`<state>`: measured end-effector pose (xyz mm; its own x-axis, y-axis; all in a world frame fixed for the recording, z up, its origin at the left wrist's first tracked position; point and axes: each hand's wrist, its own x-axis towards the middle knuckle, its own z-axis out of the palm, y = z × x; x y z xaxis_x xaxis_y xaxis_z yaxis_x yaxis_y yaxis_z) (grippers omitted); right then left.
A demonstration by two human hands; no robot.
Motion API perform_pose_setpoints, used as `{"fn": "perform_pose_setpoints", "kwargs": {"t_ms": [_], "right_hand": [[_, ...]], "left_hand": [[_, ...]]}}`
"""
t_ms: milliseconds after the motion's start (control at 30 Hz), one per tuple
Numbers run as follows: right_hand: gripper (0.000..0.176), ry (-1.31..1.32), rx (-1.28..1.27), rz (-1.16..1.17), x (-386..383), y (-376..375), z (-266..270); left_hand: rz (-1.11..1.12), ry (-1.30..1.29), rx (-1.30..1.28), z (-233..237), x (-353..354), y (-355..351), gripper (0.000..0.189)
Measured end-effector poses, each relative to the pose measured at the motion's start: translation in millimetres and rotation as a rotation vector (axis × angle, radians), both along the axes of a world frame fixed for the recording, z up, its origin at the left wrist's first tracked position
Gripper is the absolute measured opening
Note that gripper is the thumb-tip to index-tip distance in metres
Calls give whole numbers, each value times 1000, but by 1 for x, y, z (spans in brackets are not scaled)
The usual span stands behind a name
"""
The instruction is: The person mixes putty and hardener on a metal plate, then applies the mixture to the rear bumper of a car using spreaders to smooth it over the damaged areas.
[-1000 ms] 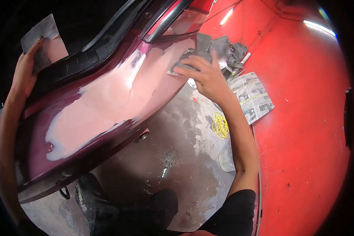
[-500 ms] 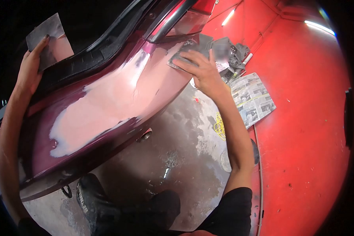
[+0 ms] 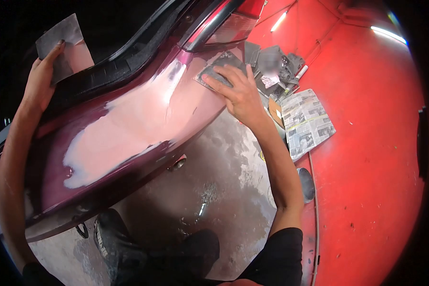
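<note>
My left hand (image 3: 39, 81) grips a grey sandpaper sheet (image 3: 62, 45) with a pinkish lower corner, thumb over its face, above the black trim of the car opening. My right hand (image 3: 243, 95) presses a dark sandpaper sheet (image 3: 226, 62) flat against the car's rear corner, fingers laid across it. Beneath and beside that sheet spreads a wide pink patch of body filler (image 3: 128, 119), with whitish edges on the maroon car panel (image 3: 57, 162). Just above my right hand is the tail light (image 3: 231, 29). Part of the right sheet is hidden under the fingers.
Newspaper-covered board (image 3: 307, 124) leans by the red wall (image 3: 367, 167). Dark clutter (image 3: 276, 64) lies behind my right hand. A round grey container (image 3: 306, 185) stands near my right elbow. The wet, stained concrete floor (image 3: 195, 190) lies below, with my shoe (image 3: 107, 233) on it.
My right hand and its sandpaper have slid left and slightly toward me over the filler. My left hand is nearly still, still gripping its sheet; the view has shifted slightly.
</note>
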<state>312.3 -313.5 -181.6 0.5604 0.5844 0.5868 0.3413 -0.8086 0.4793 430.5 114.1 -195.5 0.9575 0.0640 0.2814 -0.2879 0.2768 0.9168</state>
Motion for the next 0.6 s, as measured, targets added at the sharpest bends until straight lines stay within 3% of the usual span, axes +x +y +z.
{"fn": "perform_pose_setpoints", "kwargs": {"t_ms": [200,400,600], "right_hand": [[62,160,-173,-113,-28,-13,32],[62,-28,-67,7,-19,9,15],[61,-60,-118,49,-4,17,-1]], "left_hand": [[-14,-15,1,0,3,3,45],[-57,-35,13,-2,7,6,46],[14,-16,42,-2,3,3,47]]}}
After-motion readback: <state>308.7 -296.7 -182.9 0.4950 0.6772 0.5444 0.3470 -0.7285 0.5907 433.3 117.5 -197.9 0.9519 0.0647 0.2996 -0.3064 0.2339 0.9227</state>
